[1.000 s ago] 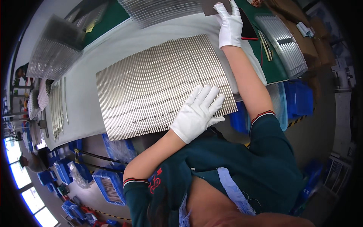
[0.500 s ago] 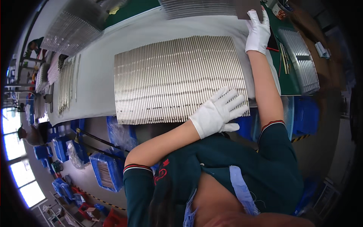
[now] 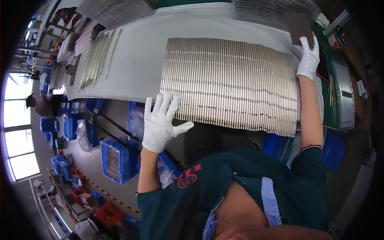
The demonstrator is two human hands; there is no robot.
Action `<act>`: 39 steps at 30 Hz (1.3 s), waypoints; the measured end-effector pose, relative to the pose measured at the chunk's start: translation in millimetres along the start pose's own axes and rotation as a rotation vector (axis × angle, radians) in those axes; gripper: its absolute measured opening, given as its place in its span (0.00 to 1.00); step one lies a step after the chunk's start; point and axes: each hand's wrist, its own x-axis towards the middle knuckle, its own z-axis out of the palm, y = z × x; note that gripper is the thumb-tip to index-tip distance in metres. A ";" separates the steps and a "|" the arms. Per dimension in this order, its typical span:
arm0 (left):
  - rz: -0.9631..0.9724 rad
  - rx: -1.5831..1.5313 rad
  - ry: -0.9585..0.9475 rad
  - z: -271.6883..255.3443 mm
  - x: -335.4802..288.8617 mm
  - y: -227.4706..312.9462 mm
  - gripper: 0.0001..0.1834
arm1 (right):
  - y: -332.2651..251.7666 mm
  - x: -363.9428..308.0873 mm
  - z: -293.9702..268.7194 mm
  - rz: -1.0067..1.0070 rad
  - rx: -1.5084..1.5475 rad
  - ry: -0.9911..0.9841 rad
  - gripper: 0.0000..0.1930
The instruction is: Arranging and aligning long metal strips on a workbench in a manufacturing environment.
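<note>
A wide row of slim silvery metal rods (image 3: 230, 86) lies side by side on the pale table cover. My left hand (image 3: 162, 122), in a white glove, is open with fingers spread at the near left corner of the row. Whether its fingertips press on the end rods I cannot tell. Beyond the far right corner, my right hand (image 3: 309, 60), also gloved, pinches the near edge of a flat, brownish-grey rectangular sheet (image 3: 298, 27) between thumb and fingers. A dark phone-like slab with a red edge (image 3: 322, 64) lies beside that hand.
Loose thin rods (image 3: 96, 60) lie at the table's left. Stacked clear ribbed trays (image 3: 272, 14) stand at the far side, another tray stack (image 3: 345, 96) at the right. Blue crates (image 3: 114, 160) stand on the floor below the table's left edge.
My left hand has swept left from the right part of the rods to their near left corner. My right hand keeps hold of the sheet. The whole view has shifted.
</note>
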 end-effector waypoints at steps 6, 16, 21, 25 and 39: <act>0.077 -0.207 0.039 5.5 -4.5 -3.1 0.45 | 6.5 1.2 0.4 -0.044 -0.165 -0.015 0.30; -0.028 -0.156 0.079 7.2 -22.3 -35.8 0.43 | 7.8 1.7 -8.5 -0.077 -0.290 -0.019 0.29; -0.103 -0.097 0.109 9.6 -29.5 -48.2 0.44 | 5.6 2.0 -11.3 -0.043 -0.321 -0.036 0.30; -0.082 -0.198 0.069 9.0 -25.9 -36.8 0.44 | 9.8 7.1 -15.0 -0.073 -0.360 -0.056 0.30; -0.020 -0.213 0.134 11.5 -26.7 -25.1 0.39 | 11.6 7.6 -14.2 -0.086 -0.329 -0.065 0.29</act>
